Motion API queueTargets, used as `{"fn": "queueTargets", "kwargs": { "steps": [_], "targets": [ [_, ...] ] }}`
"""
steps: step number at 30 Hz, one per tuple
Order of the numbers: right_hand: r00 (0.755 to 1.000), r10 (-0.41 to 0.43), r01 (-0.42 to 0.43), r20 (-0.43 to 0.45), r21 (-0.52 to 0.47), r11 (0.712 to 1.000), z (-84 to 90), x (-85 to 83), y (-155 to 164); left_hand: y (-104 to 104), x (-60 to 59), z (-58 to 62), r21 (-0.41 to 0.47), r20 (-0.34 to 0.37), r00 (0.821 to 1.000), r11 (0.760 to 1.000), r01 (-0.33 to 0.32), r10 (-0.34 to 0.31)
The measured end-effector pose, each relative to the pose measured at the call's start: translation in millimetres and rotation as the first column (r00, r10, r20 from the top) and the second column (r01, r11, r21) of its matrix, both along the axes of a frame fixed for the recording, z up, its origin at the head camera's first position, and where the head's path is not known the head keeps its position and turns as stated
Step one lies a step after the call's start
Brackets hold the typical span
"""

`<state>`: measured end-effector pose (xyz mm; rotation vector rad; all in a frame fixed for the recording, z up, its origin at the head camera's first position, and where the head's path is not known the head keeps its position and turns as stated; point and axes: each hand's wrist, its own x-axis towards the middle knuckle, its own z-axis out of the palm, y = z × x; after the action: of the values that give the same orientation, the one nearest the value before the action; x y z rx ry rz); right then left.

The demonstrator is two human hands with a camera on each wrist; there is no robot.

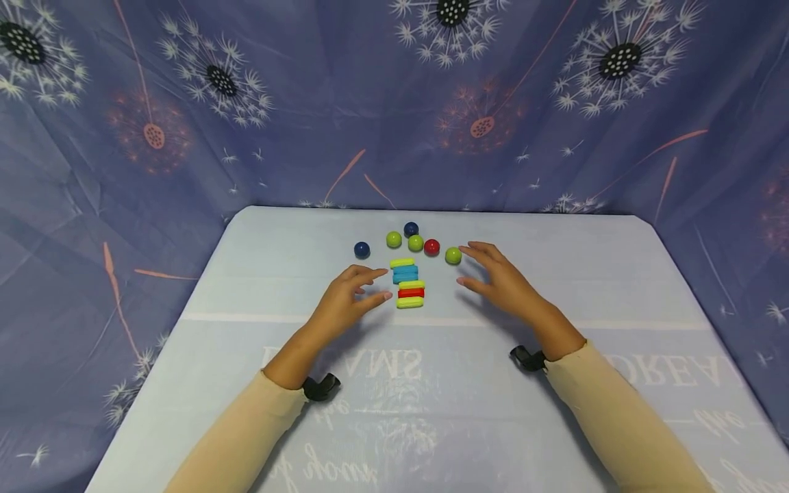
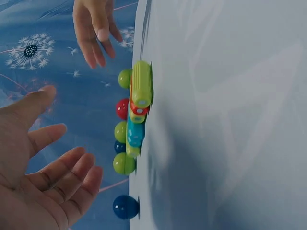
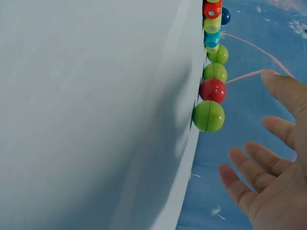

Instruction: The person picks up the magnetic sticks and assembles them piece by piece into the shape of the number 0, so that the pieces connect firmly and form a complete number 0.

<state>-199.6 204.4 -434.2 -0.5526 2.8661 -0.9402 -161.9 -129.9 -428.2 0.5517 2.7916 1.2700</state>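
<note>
Hands both hover over the desk (image 1: 259, 274), palms facing each other, holding nothing. Left hand (image 1: 348, 298) sits at 9 o'clock of the row of flat capsule pieces (image 1: 408, 287), fingers (image 1: 376, 274) loosely spread and relaxed, tips just beside the pieces, not touching as far as the head view shows. Right hand (image 1: 502, 281) sits at 3 o'clock of the row, fingers wide and straight, index tip near the green ball (image 1: 453, 255) but apart from it.

Row of pieces runs 12 to 6 o'clock in the head view: yellow-green, two blue, yellow-green, red, yellow-green, lying side by side and touching. Left wrist view shows the same row (image 2: 138, 108) end-on with the left hand (image 2: 38, 167) open beside it and the right hand (image 2: 96, 26) beyond.

Balls form an arc at 12 o'clock of the row: dark blue ball (image 1: 361, 250) far left, green pair (image 1: 394, 239) and (image 1: 416, 242), second dark blue ball (image 1: 411, 229) farthest back, red ball (image 1: 432, 247), then the green ball nearest the right hand. Right wrist view shows that green ball (image 3: 208, 116) closest, the red one (image 3: 212, 90) touching or nearly touching it, and the right hand (image 3: 273, 187) open and clear of both.

Floral blue cloth (image 1: 308, 103) hangs behind the desk.
</note>
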Motion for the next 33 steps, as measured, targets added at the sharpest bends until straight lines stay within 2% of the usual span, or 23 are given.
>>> {"fn": "queueTargets", "kwargs": {
  "steps": [6,14,23,33],
  "targets": [
    [0.999,-0.001,0.001,0.033,-0.008,1.000,-6.9,-12.2,-6,10,-1.9,-7.0,0.022,0.012,0.998,0.998,0.056,-0.057],
    [0.995,-0.028,0.030,0.099,-0.018,0.999,-13.0,-24.4,-9,22,-4.1,-14.4,0.013,0.026,0.996,0.996,0.083,-0.083],
    [0.986,-0.011,0.015,0.166,-0.025,1.000,-14.7,-32.9,-10,31,-5.3,-19.3,-0.055,0.076,0.994,0.995,0.079,-0.075],
    [0.978,-0.015,0.019,0.209,-0.017,1.000,-15.6,-34.8,-14,38,-2.2,-18.7,-0.125,0.088,0.994,0.989,0.073,-0.062]
  ]
}}
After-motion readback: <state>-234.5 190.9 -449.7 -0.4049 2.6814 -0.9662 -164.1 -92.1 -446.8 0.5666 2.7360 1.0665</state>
